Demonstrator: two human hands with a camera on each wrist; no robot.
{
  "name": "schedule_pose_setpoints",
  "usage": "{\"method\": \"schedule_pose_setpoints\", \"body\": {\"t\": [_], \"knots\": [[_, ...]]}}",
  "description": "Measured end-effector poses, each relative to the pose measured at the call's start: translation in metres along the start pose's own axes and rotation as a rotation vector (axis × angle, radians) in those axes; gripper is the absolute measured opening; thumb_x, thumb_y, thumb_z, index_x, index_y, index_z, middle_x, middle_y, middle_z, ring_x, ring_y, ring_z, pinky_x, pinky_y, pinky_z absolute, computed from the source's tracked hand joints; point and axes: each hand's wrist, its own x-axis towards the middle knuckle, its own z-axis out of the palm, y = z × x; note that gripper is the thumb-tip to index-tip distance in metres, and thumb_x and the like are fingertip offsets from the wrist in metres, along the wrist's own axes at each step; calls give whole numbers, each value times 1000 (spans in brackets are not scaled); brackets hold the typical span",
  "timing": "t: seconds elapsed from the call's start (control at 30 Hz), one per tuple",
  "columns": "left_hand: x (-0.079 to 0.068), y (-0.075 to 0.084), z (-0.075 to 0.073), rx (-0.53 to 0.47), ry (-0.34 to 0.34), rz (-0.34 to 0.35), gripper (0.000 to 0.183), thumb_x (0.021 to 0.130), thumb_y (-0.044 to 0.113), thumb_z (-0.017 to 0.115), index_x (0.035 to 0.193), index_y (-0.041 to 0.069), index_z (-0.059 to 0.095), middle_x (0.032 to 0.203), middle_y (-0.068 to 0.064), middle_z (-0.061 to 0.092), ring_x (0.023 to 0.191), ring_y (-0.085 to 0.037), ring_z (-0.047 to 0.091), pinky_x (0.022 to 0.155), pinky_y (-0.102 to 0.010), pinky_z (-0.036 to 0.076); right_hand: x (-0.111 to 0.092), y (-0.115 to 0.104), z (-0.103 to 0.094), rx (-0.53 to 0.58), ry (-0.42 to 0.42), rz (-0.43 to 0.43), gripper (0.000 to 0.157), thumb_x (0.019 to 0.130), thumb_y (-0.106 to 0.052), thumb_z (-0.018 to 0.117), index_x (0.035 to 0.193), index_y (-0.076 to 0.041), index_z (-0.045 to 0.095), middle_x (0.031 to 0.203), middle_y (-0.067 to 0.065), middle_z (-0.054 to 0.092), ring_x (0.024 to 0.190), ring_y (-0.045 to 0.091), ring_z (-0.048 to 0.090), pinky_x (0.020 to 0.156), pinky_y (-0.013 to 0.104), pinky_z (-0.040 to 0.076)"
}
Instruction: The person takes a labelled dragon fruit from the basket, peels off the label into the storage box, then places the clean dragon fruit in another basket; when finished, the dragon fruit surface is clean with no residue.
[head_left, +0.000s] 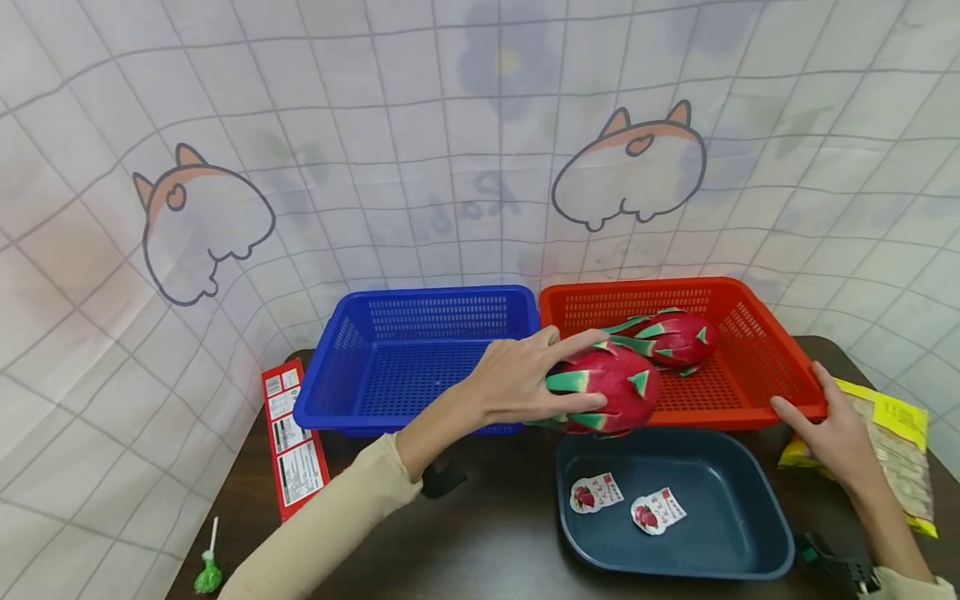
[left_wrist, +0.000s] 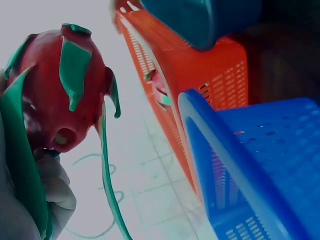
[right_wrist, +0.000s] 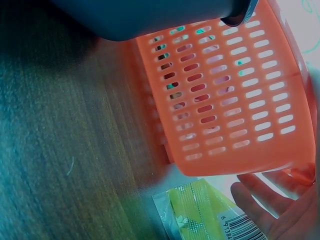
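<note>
My left hand [head_left: 517,375] grips a dragon fruit [head_left: 618,387], fingers and thumb spread around its leafy side, above the front rim of the red basket [head_left: 780,333]. In the left wrist view, the held dragon fruit [left_wrist: 75,90] shows red skin and green scales. Another dragon fruit [head_left: 678,337] lies inside the red basket. With thumb and fingers on either side of its front right corner, my right hand [head_left: 840,433] holds the red basket by the rim. The right wrist view shows the fingers [right_wrist: 260,195] at the basket's slotted wall.
A blue basket [head_left: 337,367] stands left of the red one. In front is a dark blue tub [head_left: 720,525] with two dragon-fruit stickers [head_left: 658,511]. A yellow packet [head_left: 900,442] lies right, a red box [head_left: 296,446] left, near a green lollipop [head_left: 208,575]. A patterned cloth hangs behind.
</note>
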Motion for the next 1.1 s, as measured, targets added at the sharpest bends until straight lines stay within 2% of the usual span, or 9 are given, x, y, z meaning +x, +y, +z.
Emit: {"method": "schedule_pose_setpoints", "body": {"t": [0.17,0.33,0.43,0.53,0.67,0.9,1.1], "knots": [[39,3,12,21,-17,-10,70,82,73,48,146,47,33,98,4,56,68,-9,51,49,-19,43,0,1,-1,16,-8,-8,91,93,-38,60,157,-12,1,143,38,32,91,-8,29,60,5,39],[74,4,29,51,-67,-34,72,82,76,44,147,48,30,113,2,60,78,-9,53,55,-19,44,0,1,0,22,-8,5,92,93,-39,60,157,-12,1,144,38,32,93,-3,31,58,8,43],[90,4,40,55,-120,-66,73,82,77,42,148,49,26,129,1,58,89,-10,55,62,-20,45,1,1,0,19,1,6,92,93,-39,61,157,-12,1,144,38,32,95,5,36,59,7,42],[105,4,51,66,-185,-104,75,82,80,38,149,51,22,142,0,52,100,-13,57,70,-24,47,1,1,1,16,9,8,92,92,-38,61,157,-11,2,144,38,33,101,22,41,61,4,38],[120,3,64,91,-236,-126,77,82,81,35,150,50,19,148,1,47,109,-16,57,80,-30,48,1,1,1,11,18,15,92,92,-38,61,157,-9,2,145,38,32,106,41,38,63,2,34],[135,7,77,99,-336,-182,79,84,80,33,152,47,14,154,5,39,129,-17,48,101,-36,44,0,1,0,4,28,27,91,92,-40,61,157,-10,5,145,36,34,106,38,38,64,6,32],[142,12,81,144,-426,-154,78,86,77,34,154,43,15,155,5,37,135,-14,42,107,-33,42,1,-1,1,3,30,27,90,92,-40,61,157,-10,6,144,35,35,105,34,39,64,6,33]]}}
